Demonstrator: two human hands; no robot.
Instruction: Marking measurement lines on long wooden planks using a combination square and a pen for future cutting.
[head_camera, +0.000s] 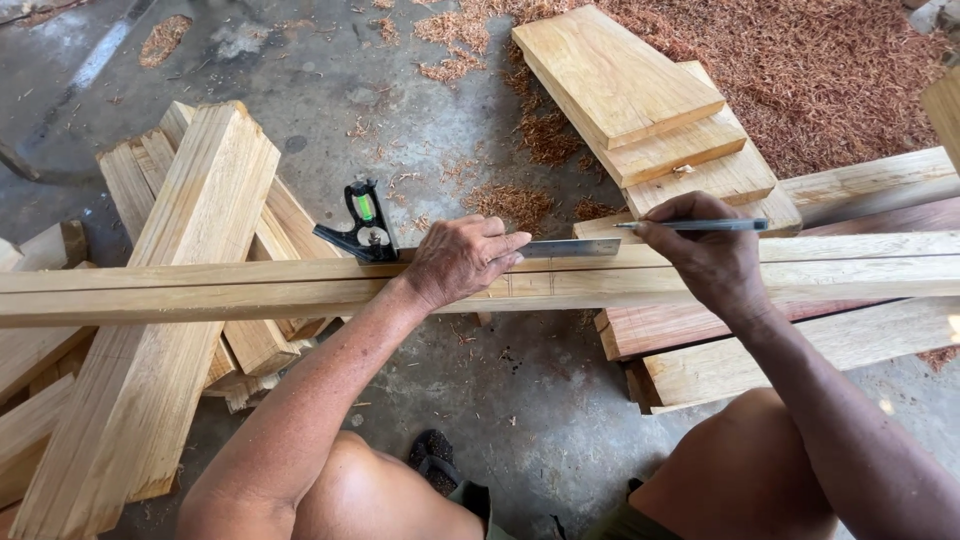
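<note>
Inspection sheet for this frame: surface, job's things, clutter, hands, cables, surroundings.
Surface: grey concrete floor, dusty.
Job's things: long pale grooved wooden plank lying across; black-headed combination square with steel blade on its far edge; pencil marks visible.
Clutter: stacked pale timber lengths left, short flat boards right, reddish sawdust.
Hands: left hand presses the blade; right hand holds a grey pencil.
Cables: nothing seen.
Surroundings: person's knees, dark sandal.

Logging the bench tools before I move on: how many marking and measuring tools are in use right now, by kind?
Combination square, under the left hand: 1
Pencil, in the right hand: 1
Total: 2, both at the long grooved timber.
</note>
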